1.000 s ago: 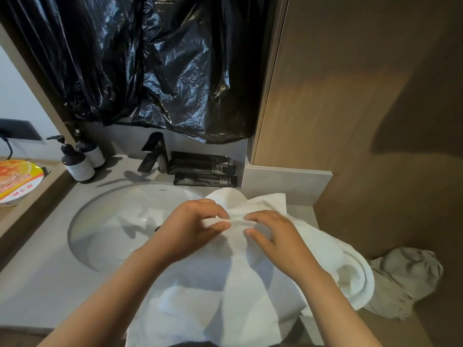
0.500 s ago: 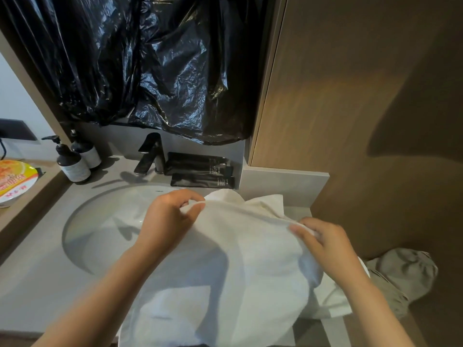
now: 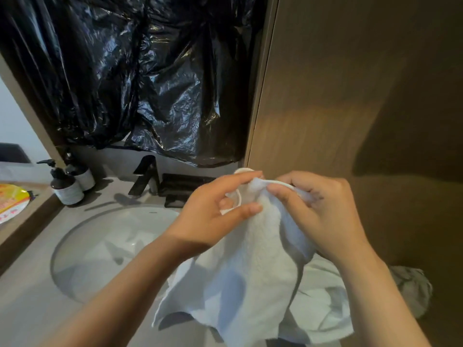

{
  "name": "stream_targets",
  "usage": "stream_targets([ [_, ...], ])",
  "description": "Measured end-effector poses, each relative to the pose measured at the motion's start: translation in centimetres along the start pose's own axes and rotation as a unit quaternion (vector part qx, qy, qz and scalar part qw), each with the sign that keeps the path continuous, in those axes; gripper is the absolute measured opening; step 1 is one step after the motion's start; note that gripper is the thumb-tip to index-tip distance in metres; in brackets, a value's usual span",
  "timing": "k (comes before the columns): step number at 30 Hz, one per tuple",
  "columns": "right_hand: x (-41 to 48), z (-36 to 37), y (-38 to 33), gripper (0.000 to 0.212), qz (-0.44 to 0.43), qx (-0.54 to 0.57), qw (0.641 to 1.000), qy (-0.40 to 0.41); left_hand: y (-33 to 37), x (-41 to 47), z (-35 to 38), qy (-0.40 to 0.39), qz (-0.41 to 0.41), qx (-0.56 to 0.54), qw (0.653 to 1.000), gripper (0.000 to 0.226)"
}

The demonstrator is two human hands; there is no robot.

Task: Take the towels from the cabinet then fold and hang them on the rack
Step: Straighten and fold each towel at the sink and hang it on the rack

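Note:
A white towel (image 3: 253,269) hangs bunched from both my hands above the right side of the counter. My left hand (image 3: 213,211) pinches its top edge between thumb and fingers. My right hand (image 3: 315,211) grips the same top edge just to the right, fingers curled round the cloth. The two hands almost touch. The towel's lower part drapes down onto the counter (image 3: 30,296) and over its front edge. No rack is in view.
A round white sink (image 3: 100,249) with a black faucet (image 3: 146,175) lies to the left. Two pump bottles (image 3: 66,186) and dark tubes (image 3: 185,181) stand behind it. Black plastic (image 3: 140,78) covers the mirror. A wooden panel (image 3: 350,96) rises on the right, with a grey cloth (image 3: 411,289) below.
My hands spread apart along the towel's edge, then came together and rose, lifting the towel off the counter so it now hangs bunched.

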State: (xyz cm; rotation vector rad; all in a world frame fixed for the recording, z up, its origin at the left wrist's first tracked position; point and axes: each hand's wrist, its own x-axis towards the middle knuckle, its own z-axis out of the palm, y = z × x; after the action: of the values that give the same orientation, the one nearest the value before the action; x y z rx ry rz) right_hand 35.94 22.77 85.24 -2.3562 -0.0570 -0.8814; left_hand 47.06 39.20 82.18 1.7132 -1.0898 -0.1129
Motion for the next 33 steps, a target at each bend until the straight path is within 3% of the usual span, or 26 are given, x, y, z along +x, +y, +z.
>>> stream_targets([
  [3, -0.2, 0.2, 0.0, 0.011, 0.019, 0.004, 1.0, -0.002, 0.0, 0.0, 0.5, 0.007, -0.008, -0.016, 1.0, 0.009],
  [5, -0.3, 0.2, 0.2, 0.009, 0.044, 0.029, 0.999, -0.001, -0.2, 0.1, 0.5, 0.056, -0.009, -0.022, 0.998, 0.016],
  [10, -1.0, 0.2, 2.0, 0.034, 0.118, 0.086, 0.988, -0.047, -0.5, 0.7, -0.7, 0.126, 0.004, -0.005, 0.992, 0.01],
  [13, -2.1, 0.7, 3.0, 0.043, 0.161, 0.066, 0.981, -0.084, -0.8, 1.3, -1.7, 0.17, 0.006, 0.028, 0.985, 0.008],
  [20, -3.8, -0.3, 4.7, 0.045, 0.177, 0.054, 0.982, -0.047, -1.8, 1.9, -4.1, 0.267, -0.008, 0.105, 0.958, 0.01],
  [25, -0.8, -2.5, 1.6, 0.038, 0.077, 0.096, 0.989, 0.079, -2.5, 1.9, -4.2, 0.27, -0.035, 0.161, 0.949, 0.011],
  [28, 0.8, -2.3, -0.1, 0.033, 0.03, 0.061, 0.997, 0.047, -2.6, 1.7, -3.7, 0.233, -0.062, 0.213, 0.947, 0.012],
  [30, 0.9, -1.3, -0.4, 0.032, 0.049, 0.051, 0.997, 0.016, -2.4, 1.2, -3.3, 0.216, -0.075, 0.201, 0.953, 0.026],
  [33, 0.3, 0.4, -0.1, 0.032, 0.081, 0.062, 0.995, -0.022, -1.2, 0.1, -2.2, 0.174, -0.031, 0.146, 0.974, 0.036],
])
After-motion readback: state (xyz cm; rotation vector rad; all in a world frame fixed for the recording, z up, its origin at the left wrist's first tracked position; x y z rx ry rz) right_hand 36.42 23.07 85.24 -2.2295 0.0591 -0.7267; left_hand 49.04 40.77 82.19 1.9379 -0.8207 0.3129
